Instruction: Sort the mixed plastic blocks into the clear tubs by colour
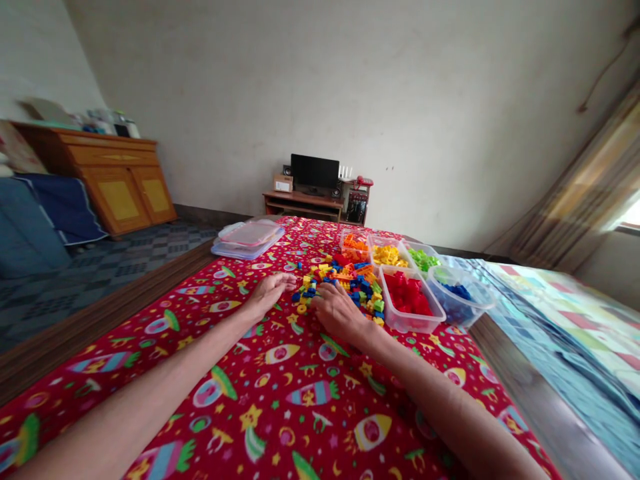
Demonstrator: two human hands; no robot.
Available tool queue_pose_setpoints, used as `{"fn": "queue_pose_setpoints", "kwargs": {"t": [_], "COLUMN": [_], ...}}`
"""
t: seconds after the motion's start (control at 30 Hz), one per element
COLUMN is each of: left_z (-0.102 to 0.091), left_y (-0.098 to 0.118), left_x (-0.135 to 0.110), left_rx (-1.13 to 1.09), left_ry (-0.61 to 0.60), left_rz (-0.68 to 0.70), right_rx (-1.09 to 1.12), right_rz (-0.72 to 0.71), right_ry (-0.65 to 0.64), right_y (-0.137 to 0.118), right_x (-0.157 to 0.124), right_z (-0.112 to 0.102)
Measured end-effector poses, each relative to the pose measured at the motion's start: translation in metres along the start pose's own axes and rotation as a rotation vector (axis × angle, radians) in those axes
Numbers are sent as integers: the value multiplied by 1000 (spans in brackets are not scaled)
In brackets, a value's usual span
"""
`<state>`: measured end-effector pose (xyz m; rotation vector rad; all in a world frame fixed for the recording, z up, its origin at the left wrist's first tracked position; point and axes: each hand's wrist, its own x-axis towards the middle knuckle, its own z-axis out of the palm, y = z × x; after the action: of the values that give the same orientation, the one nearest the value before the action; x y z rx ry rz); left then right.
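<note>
A heap of mixed plastic building bricks (356, 288) in red, yellow, blue, orange and green lies on the red patterned cloth (280, 387). My left hand (271, 293) rests just left of the heap, fingers stretched toward it and nothing seen in them. At the heap's near left edge, my right hand (337, 310) reaches in palm down with its fingers bent together among the bricks. Whatever those fingertips hold is hidden. Close by on the right stands a clear box of red bricks (409, 295).
Behind the red box are boxes of orange bricks (355, 245), yellow bricks (389, 256) and green bricks (424, 260). A round tub (475, 310) holds blue bricks. Stacked lids (249, 238) lie at the far left. A bed (565, 333) adjoins the table's right side.
</note>
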<state>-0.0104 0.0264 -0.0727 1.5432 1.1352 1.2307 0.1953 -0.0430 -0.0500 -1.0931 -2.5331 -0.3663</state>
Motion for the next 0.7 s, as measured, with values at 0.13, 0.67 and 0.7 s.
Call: {"fn": "queue_pose_setpoints", "kwargs": {"t": [0.13, 0.67, 0.7], "left_z": [-1, -11, -9], "left_y": [-6, 47, 50], "left_x": [3, 0, -1], "left_rx": [58, 644, 715], "left_ry": [-26, -410, -452], "left_rz": [13, 320, 342], "right_rx": [52, -66, -66], "right_rz": [103, 410, 397], "right_ry": [13, -162, -167], "right_y": [20, 24, 22], "right_x": [-2, 2, 2], "right_z": [-17, -58, -56]}}
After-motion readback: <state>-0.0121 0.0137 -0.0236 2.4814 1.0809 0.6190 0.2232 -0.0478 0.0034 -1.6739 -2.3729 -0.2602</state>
